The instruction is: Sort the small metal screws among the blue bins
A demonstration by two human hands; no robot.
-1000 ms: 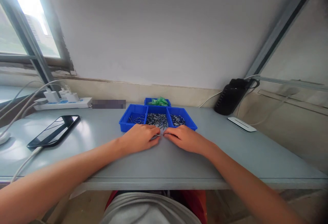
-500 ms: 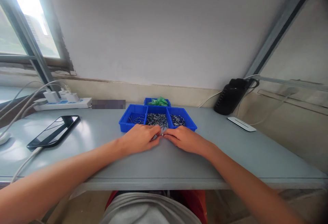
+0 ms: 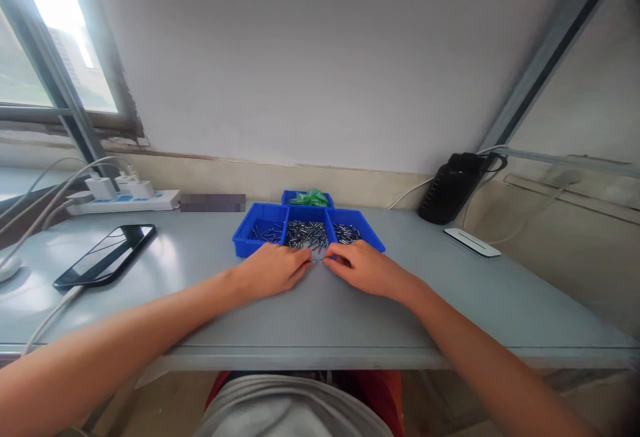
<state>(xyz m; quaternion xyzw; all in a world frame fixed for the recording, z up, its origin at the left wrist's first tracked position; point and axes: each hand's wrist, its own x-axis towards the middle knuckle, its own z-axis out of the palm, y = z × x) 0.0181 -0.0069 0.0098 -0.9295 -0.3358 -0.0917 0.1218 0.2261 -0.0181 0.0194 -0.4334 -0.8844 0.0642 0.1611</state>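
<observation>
My left hand (image 3: 275, 269) is in front of the blue bins, its fingertips pinched on a small metal piece (image 3: 314, 261) that pokes out to the right. Just across a narrow gap, my right hand (image 3: 364, 267) has its thumb and fingertips closed; what they hold, if anything, is too small to make out. The left blue bin (image 3: 244, 245) contains a few scattered screws. Many screws fill the middle bin (image 3: 306, 213), and more lie in the right bin (image 3: 370, 233). Behind them, a smaller blue bin (image 3: 286, 197) holds green plastic (image 3: 311, 197).
On the grey table (image 3: 310, 323), a phone (image 3: 106, 255) with a cable lies at left, near a white power strip (image 3: 155, 201). A black bottle (image 3: 449, 189) and a flat white object (image 3: 471, 242) are at right. A wall stands behind the table.
My hands have moved slightly apart, leaving a gap between their fingertips. The small metal piece now shows at my left fingertips. The bins have not moved.
</observation>
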